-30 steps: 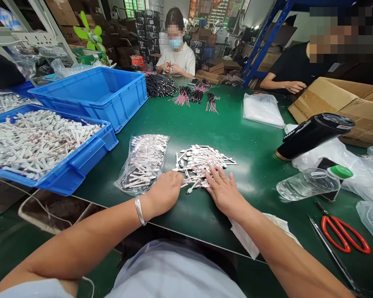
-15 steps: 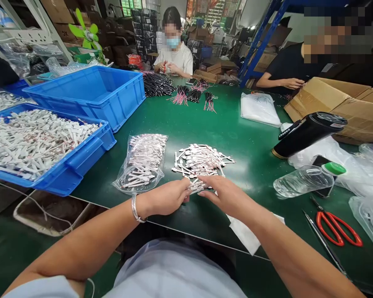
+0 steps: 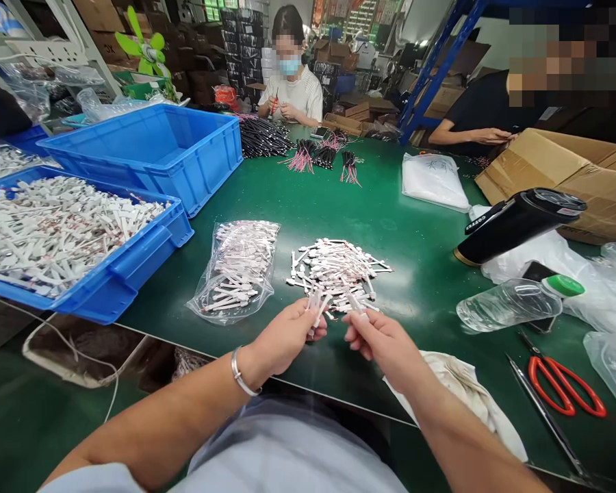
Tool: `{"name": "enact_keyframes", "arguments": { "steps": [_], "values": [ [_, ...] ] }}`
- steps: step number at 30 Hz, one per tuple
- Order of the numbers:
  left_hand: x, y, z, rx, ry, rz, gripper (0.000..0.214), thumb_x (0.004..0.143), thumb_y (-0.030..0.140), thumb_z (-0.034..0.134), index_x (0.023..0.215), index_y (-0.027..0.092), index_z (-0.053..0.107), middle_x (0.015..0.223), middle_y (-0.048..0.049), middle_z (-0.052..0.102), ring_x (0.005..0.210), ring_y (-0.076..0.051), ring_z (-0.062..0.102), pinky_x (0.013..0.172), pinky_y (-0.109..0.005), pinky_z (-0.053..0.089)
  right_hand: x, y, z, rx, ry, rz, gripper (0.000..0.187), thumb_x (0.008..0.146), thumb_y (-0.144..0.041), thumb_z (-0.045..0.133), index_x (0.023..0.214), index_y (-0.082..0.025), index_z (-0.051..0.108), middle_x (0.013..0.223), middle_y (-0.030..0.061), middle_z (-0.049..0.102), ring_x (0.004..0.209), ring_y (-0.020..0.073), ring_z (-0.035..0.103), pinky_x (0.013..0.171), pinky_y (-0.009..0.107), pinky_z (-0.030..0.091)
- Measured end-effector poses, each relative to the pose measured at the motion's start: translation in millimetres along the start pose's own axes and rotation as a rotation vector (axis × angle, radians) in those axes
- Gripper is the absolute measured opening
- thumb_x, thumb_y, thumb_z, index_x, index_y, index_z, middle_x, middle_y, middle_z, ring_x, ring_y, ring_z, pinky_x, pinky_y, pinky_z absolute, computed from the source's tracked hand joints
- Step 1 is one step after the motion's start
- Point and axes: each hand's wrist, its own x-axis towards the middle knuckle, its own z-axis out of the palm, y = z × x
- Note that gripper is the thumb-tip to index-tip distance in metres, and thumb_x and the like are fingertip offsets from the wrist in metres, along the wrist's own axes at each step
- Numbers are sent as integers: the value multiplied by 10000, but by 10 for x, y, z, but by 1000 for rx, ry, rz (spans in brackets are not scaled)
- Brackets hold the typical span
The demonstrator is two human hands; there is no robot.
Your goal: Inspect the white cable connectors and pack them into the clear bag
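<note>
My left hand (image 3: 287, 339), with a silver bangle on its wrist, is shut on a small bunch of white connector pieces (image 3: 314, 308) held upright. My right hand (image 3: 377, 342) hovers at the front of a loose pile of white connector cables (image 3: 339, 274), its fingertips pinched together. Whether a piece lies between those fingers is hard to see. To the left of the pile lies a clear plastic bag (image 3: 236, 270) packed with similar white pieces, close to my left hand but apart from it.
The green work table (image 3: 421, 322) holds a blue crate (image 3: 133, 257) heaped with white pieces, a second blue crate (image 3: 185, 164), a black tumbler (image 3: 518, 226), a plastic bottle (image 3: 508, 305), red-handled scissors (image 3: 565, 387), and a white cloth (image 3: 456, 390). Two co-workers (image 3: 290, 89) sit beyond, handling wires.
My hands have lifted off the pile and drawn back toward me, fingers pinched instead of flat. My left hand has taken a small bunch of white pieces from the pile.
</note>
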Motion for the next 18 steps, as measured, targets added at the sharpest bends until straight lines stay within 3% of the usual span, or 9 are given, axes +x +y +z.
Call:
{"name": "enact_keyframes", "arguments": {
  "steps": [3,5,8,10,13,18],
  "values": [
    [49,-119,162,-168,79,0,211,899,326,377,913,154,498,757,-20,539,686,-111,539,706,-255,466,-32,-7,260,91,42,6,483,921,-467,245,907,-135,594,652,40,625,524,137,570,426,231,426],
    [62,-161,261,-183,112,41,208,908,311,351,952,165,492,878,-50,579,811,-131,564,792,-277,469,-30,-36,366,111,75,-20,449,922,-446,273,941,-149,609,726,57,639,648,163,601,568,276,491],
    [47,-192,374,-231,172,140,215,903,282,369,1049,178,488,1119,-80,573,1049,-154,535,957,-310,413,-42,-82,452,25,143,-149,374,920,-365,327,1124,-177,578,967,100,636,919,212,579,818,366,472],
    [29,-216,417,-238,200,195,248,902,294,382,1098,182,486,1196,-84,553,1138,-163,501,1024,-324,364,-72,-98,492,-72,177,-230,373,923,-309,319,1176,-174,559,994,113,622,937,223,563,835,387,467],
    [7,-276,422,-160,220,227,295,897,327,411,1151,191,473,1216,-80,554,1184,-171,481,1058,-333,331,-138,-80,529,-119,208,-304,365,925,-252,309,1162,-180,578,950,106,626,898,215,577,797,371,498],
    [-30,-380,327,54,195,310,254,892,305,425,1058,150,537,1098,-95,609,1080,-187,546,1015,-361,377,-271,56,492,-66,226,-390,342,906,-216,394,1214,-195,541,1095,106,624,1027,200,577,891,347,488]
  ]
}}
